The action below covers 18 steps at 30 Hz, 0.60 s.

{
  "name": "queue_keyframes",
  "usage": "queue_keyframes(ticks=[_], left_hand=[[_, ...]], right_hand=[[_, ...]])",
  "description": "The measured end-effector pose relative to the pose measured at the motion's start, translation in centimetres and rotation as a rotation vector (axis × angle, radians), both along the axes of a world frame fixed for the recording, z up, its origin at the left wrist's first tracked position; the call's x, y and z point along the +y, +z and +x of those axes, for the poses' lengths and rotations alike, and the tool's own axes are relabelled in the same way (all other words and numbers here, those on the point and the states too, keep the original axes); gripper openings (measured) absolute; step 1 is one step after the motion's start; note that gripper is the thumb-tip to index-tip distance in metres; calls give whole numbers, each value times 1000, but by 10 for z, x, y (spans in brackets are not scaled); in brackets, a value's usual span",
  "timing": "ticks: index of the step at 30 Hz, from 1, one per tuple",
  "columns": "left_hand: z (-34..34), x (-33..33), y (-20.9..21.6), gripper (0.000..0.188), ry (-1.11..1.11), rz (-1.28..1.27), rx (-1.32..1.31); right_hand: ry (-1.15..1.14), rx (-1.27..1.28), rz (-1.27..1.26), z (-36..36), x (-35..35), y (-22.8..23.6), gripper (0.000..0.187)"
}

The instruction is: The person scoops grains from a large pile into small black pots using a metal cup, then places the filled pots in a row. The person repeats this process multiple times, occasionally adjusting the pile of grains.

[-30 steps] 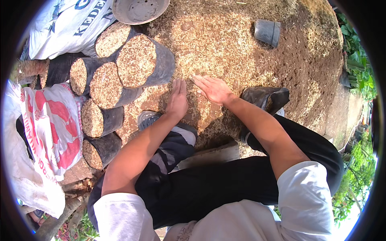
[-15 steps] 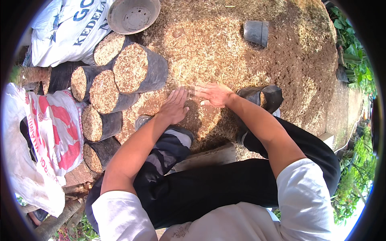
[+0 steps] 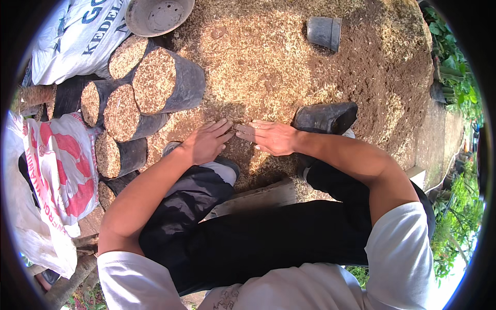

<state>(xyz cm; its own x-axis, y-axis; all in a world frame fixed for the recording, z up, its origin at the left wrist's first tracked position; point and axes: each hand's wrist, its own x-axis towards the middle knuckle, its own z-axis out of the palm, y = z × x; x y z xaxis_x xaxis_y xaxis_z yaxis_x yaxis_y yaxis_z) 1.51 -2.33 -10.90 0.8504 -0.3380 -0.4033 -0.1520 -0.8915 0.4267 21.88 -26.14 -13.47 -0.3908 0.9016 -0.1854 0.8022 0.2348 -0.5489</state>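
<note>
My left hand [image 3: 206, 141] lies palm down on the heap of brown soil and pale wood shavings [image 3: 258, 72], fingers stretched out and holding nothing. Close beside it, my right hand [image 3: 274, 138] is also flat on the mix with its fingers extended toward the left hand, fingertips almost meeting. A black plastic grow bag [image 3: 316, 118] lies on its side just past my right wrist, its mouth turned to the right. Between my feet, below the hands, lies a shaded patch of the same mix.
Several black grow bags filled with shavings [image 3: 155, 81] are stacked at the left. Behind them lie white sacks [image 3: 82, 44] and a red-and-white sack [image 3: 64, 165]. A round basin [image 3: 157, 15] and a small black pot [image 3: 324, 32] rest farther off. A board [image 3: 263, 198] lies between my legs.
Both hands have drawn nearer to my body across the mix, and my elbows have spread outward. The view has shifted slightly. Both hands remain flat with nothing in them.
</note>
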Motion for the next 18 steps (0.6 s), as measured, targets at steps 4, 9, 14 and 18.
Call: queue_keyframes(ticks=[4,9,14,18], left_hand=[[-12,-1,-14,67,-52,-23,100],[30,0,-28,68,-95,123,-14],[70,-10,-21,66,219,83,49],[58,-18,-10,76,418,-13,98]], right_hand=[[158,-27,18,-35,-25,-17,73],[147,-231,63,6,-6,-37,74],[-314,-314,16,40,14,-20,75],[-654,-172,109,41,11,7,71]])
